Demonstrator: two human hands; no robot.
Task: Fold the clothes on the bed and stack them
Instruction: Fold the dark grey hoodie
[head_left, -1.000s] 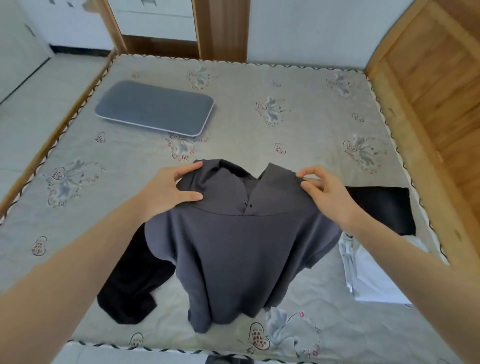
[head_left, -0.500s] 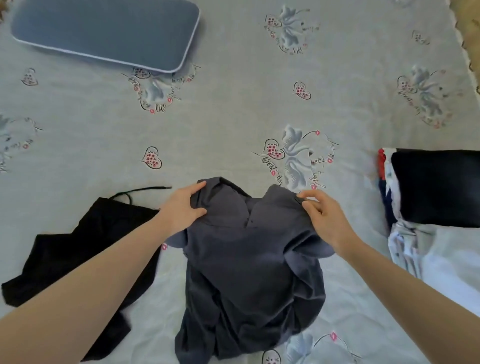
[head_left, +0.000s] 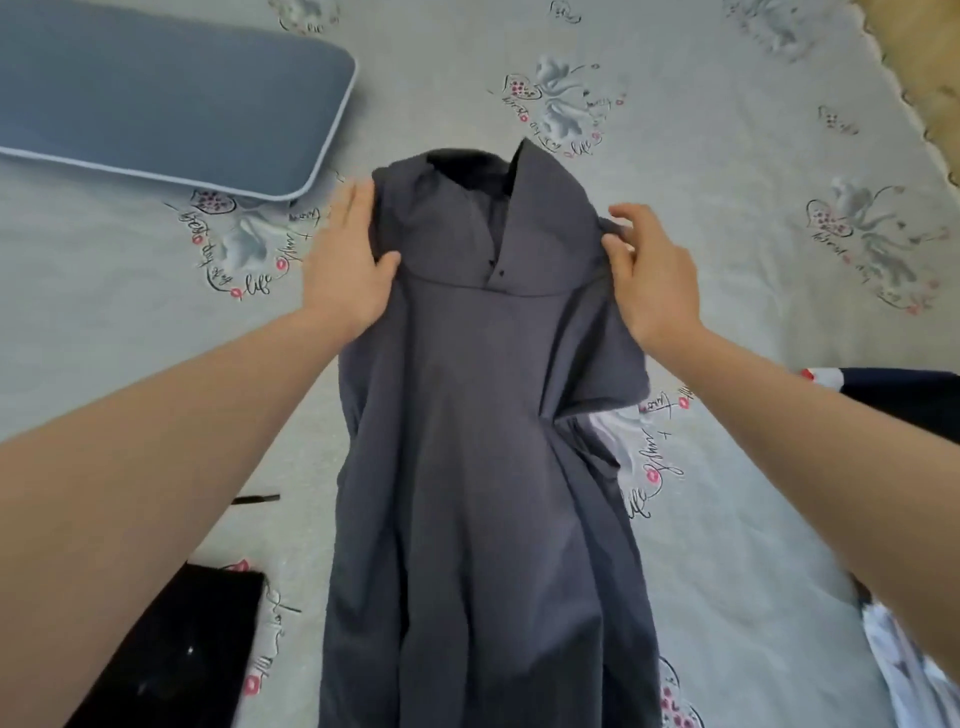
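Note:
A dark grey collared shirt (head_left: 483, 467) stretches lengthwise down the middle of the bed, collar away from me, its body rumpled in long folds. My left hand (head_left: 348, 265) grips its left shoulder, thumb over the cloth and fingers along the edge. My right hand (head_left: 649, 275) pinches the right shoulder beside the collar. A black garment (head_left: 171, 654) lies crumpled at the lower left. A folded stack with a black piece on top (head_left: 904, 400) sits at the right edge, partly behind my right forearm.
A flat blue-grey pillow (head_left: 166, 98) lies at the upper left on the grey flowered bedspread (head_left: 753, 218). A white garment (head_left: 904, 670) shows at the lower right. The wooden bed frame (head_left: 930, 57) runs along the upper right corner.
Both hands have carried the grey shirt away from me and laid it out long on the bed. The view has tilted down and closer.

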